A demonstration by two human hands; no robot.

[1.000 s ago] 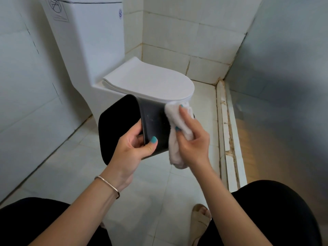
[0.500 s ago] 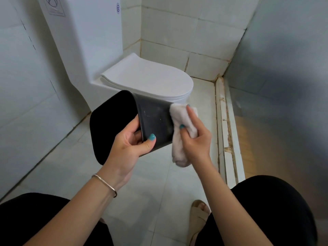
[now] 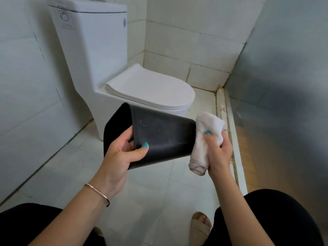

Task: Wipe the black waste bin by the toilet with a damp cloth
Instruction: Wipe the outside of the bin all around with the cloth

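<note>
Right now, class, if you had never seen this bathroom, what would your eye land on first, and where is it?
First, the black waste bin, held on its side in mid-air at the centre, the left hand gripping its rim. Next, the white cloth bunched in the right hand against the bin's base end. Behind them stands the white toilet, its lid shut.
</note>
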